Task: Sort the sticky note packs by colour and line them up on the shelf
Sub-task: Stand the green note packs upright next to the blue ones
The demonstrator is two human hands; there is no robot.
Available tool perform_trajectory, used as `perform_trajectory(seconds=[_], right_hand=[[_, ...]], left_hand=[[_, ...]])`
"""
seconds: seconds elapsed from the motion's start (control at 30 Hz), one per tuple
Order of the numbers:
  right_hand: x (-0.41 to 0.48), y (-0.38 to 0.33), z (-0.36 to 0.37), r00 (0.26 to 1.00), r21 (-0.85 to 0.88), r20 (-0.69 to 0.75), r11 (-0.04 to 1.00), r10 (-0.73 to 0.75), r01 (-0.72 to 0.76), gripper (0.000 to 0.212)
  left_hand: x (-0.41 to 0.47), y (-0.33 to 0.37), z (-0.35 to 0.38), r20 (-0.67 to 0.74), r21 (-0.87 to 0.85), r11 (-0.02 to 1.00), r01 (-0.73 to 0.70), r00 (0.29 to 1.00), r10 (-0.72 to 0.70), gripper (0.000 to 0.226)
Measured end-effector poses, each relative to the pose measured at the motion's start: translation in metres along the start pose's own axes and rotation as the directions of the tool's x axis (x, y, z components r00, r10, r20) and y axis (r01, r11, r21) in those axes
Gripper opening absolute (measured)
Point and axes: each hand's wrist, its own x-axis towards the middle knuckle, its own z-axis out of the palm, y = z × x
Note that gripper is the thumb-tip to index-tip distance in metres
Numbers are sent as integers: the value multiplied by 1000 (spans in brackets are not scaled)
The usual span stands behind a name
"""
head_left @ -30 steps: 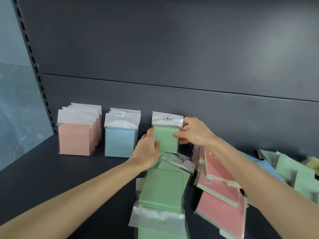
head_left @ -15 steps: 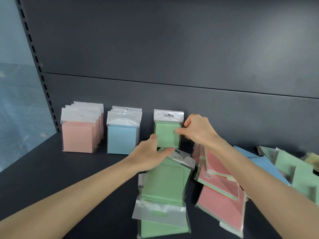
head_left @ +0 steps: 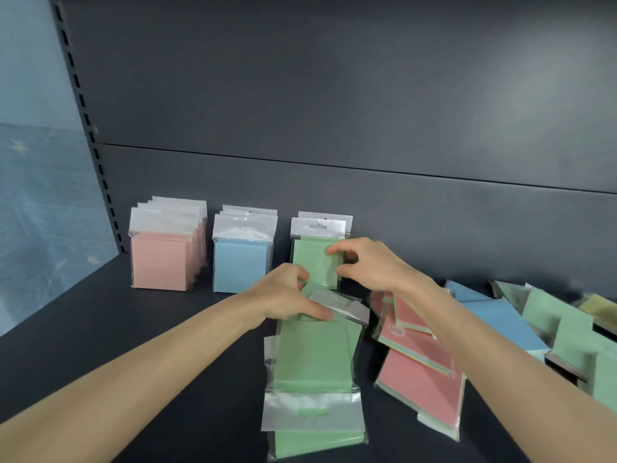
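While you face the dark grey metal shelf, your right hand pinches an upright green sticky-note pack; your left hand grips a leaning green pack, fingertips hidden.

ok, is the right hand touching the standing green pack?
Touching. Head view: the right hand pinches the standing green pack near its right edge, fingertip and thumb on it.
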Motion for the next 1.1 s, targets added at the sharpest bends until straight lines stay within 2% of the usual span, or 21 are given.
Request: perform_trajectory(seconds=[0.2,0.4,0.5,0.6,0.73,0.83,0.93,1.0,1.1], right_hand=[[2,-1,1,1000,-56,8,998,6,-6,46],[1,-3,2,1000,-47,-12,999,22,-23,44],[-7,-8,-2,1000,-19,-20,1000,1,-1,40],[-20,-13,-5,1000,27,-10,999,-25,25,40],[-37,-18,-7,997,83,48,995,-59,54,54],[-43,-19,-3,999,265,24,964,-40,33,67],[-44,-17,4,999,468,-41,884,18,3,73],[-46,-16,8,995,550,-83,835,54,1,65],[-51,-15,9,990,640,-132,767,50,46,40]], left_hand=[[4,-5,2,24,-120,993,12,1000,-9,106],[1,-15,0,1,-250,968,-17,1000,17,91],[-3,-19,-4,-34,-366,930,-29,999,18,72],[-13,-19,-9,-115,-430,896,-111,991,67,61],[-25,-17,-14,-233,-461,847,-263,957,171,71],[-30,-20,-15,-288,-464,822,-331,934,213,68],[-32,-24,-15,-322,-418,825,-381,911,257,40],[-33,-24,-14,-358,-386,830,-403,894,267,23],[-33,-21,-14,-387,-402,803,-440,876,286,21]])
